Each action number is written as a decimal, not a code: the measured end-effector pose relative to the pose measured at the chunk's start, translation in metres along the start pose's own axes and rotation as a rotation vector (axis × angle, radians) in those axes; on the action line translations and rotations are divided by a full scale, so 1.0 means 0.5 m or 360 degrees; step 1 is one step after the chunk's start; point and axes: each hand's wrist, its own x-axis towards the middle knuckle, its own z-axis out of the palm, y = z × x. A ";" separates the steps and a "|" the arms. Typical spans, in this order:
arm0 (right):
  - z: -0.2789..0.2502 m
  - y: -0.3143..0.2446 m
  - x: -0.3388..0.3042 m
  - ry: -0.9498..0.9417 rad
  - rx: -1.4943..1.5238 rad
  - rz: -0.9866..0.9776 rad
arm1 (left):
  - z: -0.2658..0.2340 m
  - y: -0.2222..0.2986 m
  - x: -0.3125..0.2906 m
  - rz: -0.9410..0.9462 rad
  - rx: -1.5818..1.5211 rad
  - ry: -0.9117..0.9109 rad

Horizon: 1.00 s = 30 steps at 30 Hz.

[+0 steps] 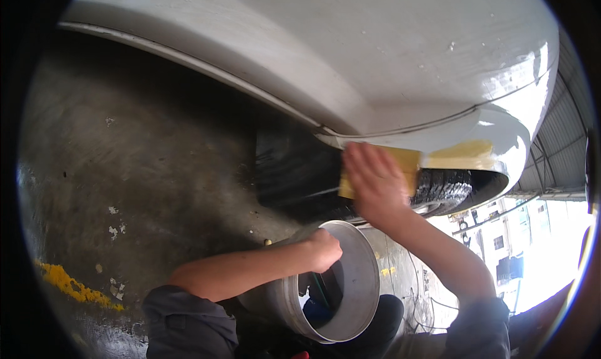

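My right hand point(377, 182) lies flat, fingers spread, on a yellow paper-like sheet point(412, 161) at the lower edge of a white car's body panel point(400, 118). The sheet reaches down over part of the wheel area. Whether it is fixed to the car I cannot tell. Closed at the near-left rim of a pale bucket point(366, 277) is my left hand point(325, 250); what its fingers hold is hidden. Inside the bucket, below that hand, are dark contents point(320, 309) with a thin green line, not clear enough to name.
Another yellow patch point(460, 153) covers the fender above the tyre point(446, 187). A black panel or sheet point(291, 171) hangs below the car's edge. The concrete floor point(156, 171) bears a yellow paint mark point(72, 287). Thin cables point(432, 306) lie beyond the bucket.
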 end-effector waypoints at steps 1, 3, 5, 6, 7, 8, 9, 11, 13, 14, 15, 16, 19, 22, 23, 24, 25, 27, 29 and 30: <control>0.012 -0.015 0.013 -0.0076 -0.0052 -0.0032 | -0.001 0.004 -0.003 0.0031 -0.0013 0.0036; 0.017 -0.004 0.021 -0.0094 0.0019 -0.0045 | -0.026 0.004 -0.025 0.0018 -0.0054 0.0044; -0.031 0.047 -0.006 0.0073 0.0114 0.0026 | -0.014 -0.007 -0.034 -0.0027 -0.0080 0.0089; -0.066 0.070 -0.017 0.0176 0.0089 0.0060 | -0.012 -0.011 -0.036 -0.0053 -0.0091 0.0119; -0.082 0.083 -0.029 0.0205 0.0050 0.0063 | -0.013 -0.012 -0.036 -0.0076 -0.0065 0.0105; -0.093 0.089 -0.043 0.0213 0.0002 0.0078 | -0.013 -0.009 -0.031 -0.0073 -0.0042 0.0088; -0.080 0.080 -0.044 0.0247 0.0022 0.0093 | -0.013 -0.007 -0.026 -0.0074 -0.0019 0.0070; -0.031 0.033 -0.033 0.0157 0.0176 0.0131 | -0.012 -0.008 -0.016 -0.0035 -0.0035 0.0046; 0.013 -0.015 0.000 -0.0003 0.0077 0.0034 | -0.013 -0.003 -0.011 0.0014 -0.0044 0.0058; 0.015 -0.026 0.017 -0.0092 0.0008 -0.0017 | -0.014 -0.001 -0.024 0.0005 -0.0055 0.0080; 0.013 -0.008 0.007 -0.0070 0.0086 0.0020 | -0.019 0.002 -0.029 0.0003 -0.0067 0.0102; 0.007 0.021 -0.013 -0.0050 0.0163 0.0059 | -0.028 0.006 -0.024 -0.0013 -0.0063 0.0107; -0.090 0.107 -0.034 0.0275 0.0070 0.0154 | -0.028 -0.010 -0.046 -0.0135 -0.0061 0.0079; -0.092 0.079 -0.029 0.0279 -0.0022 0.0200 | -0.014 -0.013 -0.027 -0.0039 -0.0003 0.0042; -0.068 0.057 -0.023 0.0190 0.0033 0.0167 | -0.012 -0.009 -0.019 -0.0014 0.0024 0.0048; -0.037 0.034 -0.009 0.0133 0.0001 0.0125 | -0.012 -0.003 -0.018 -0.0001 0.0044 0.0049; -0.030 0.025 -0.006 0.0080 -0.0055 0.0099 | -0.014 0.003 -0.016 -0.0002 0.0040 0.0043; -0.037 0.040 0.007 0.0077 0.0074 0.0077 | -0.031 0.007 -0.032 -0.0054 0.0031 0.0032; -0.078 0.087 0.000 0.0198 0.0132 0.0129 | -0.030 0.002 -0.042 -0.0092 0.0013 0.0034; -0.120 0.095 -0.001 0.0150 0.0145 0.0149 | -0.028 -0.004 -0.042 -0.0107 0.0005 0.0038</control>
